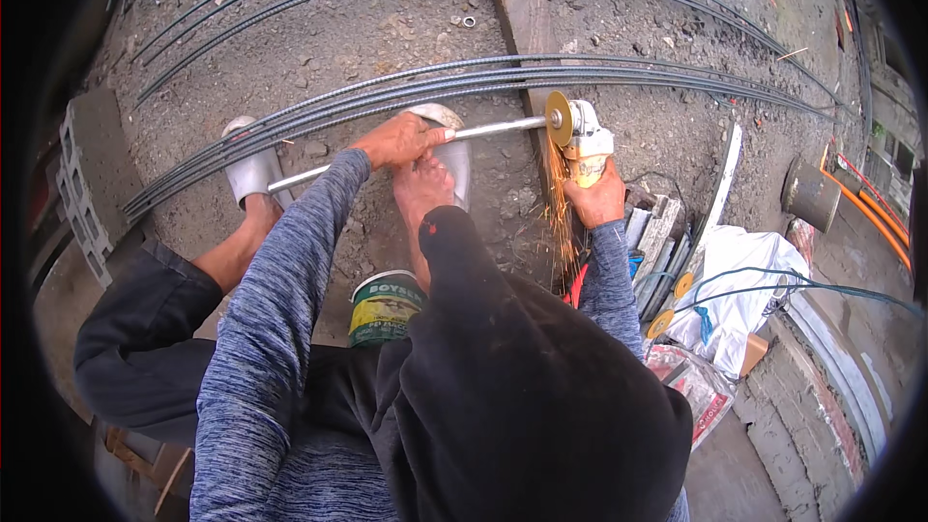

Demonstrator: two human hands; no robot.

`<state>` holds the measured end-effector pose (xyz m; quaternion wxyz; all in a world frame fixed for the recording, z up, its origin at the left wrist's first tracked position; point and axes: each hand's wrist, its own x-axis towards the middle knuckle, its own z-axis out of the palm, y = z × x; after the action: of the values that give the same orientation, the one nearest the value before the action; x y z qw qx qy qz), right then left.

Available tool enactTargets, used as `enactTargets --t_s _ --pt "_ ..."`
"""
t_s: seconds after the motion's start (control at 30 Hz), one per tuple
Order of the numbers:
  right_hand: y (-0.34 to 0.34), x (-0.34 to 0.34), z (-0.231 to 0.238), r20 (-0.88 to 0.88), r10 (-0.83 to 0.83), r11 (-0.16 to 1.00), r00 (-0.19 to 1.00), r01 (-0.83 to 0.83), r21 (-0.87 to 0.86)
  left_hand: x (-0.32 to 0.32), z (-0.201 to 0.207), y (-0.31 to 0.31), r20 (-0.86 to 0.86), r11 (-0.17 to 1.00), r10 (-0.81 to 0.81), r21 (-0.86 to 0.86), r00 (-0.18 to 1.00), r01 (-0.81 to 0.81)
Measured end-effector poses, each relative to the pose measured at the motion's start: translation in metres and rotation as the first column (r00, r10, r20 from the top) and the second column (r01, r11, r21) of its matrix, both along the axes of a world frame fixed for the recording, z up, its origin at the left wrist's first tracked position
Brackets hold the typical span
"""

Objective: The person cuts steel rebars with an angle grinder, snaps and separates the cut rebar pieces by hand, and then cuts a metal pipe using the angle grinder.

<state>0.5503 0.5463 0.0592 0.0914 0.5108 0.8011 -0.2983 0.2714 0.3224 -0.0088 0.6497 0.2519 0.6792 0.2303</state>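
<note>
My left hand (398, 138) is closed around a thin silvery metal rod (498, 130), which runs from beside my left shoe to the grinder's disc. In my right hand (601, 195) is an angle grinder (587, 143), gripped by its yellowish body. Its round tan disc (559, 119) meets the rod's right end, and orange sparks (554, 208) stream down toward me from the contact. Under my left hand, my bare right foot rests over a pale shoe (458, 169); the other pale shoe (253, 169) is on my left foot.
Long ribbed steel bars (387, 89) lie across a wooden plank (517, 10) ahead. A green and yellow bucket (385, 304) stands between my legs. Hollow blocks (87, 188) are at left. Metal offcuts (652, 242), a white sack (739, 275) and a cable (822, 287) lie at right.
</note>
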Motion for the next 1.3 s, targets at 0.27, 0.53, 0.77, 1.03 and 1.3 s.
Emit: enactTargets --t_s 0.27,0.53,0.77,1.03,1.3 --pt "-0.001 0.014 -0.011 -0.072 -0.097 0.994 0.993 0.093 -0.064 0.005 -0.016 -0.007 0.009 0.997 0.012 0.072 1.000 -0.013" --pt "0.000 0.010 -0.010 -0.034 -0.045 0.999 0.998 0.044 -0.026 0.011 -0.011 -0.013 -0.005 0.993 -0.025 0.116 1.000 0.026" --pt "-0.001 0.007 -0.007 -0.002 -0.034 0.999 0.999 0.034 -0.031 0.020 0.017 -0.012 -0.351 0.978 0.010 0.200 0.936 0.065" --pt "0.001 0.010 -0.008 -0.011 -0.012 1.000 1.000 0.012 -0.014 0.018 0.023 -0.009 -0.341 0.986 -0.023 0.148 0.940 0.077" --pt "0.000 0.006 -0.006 -0.026 0.026 0.999 0.999 -0.026 0.025 0.017 0.023 -0.010 -0.349 0.985 -0.042 0.143 0.936 0.098"
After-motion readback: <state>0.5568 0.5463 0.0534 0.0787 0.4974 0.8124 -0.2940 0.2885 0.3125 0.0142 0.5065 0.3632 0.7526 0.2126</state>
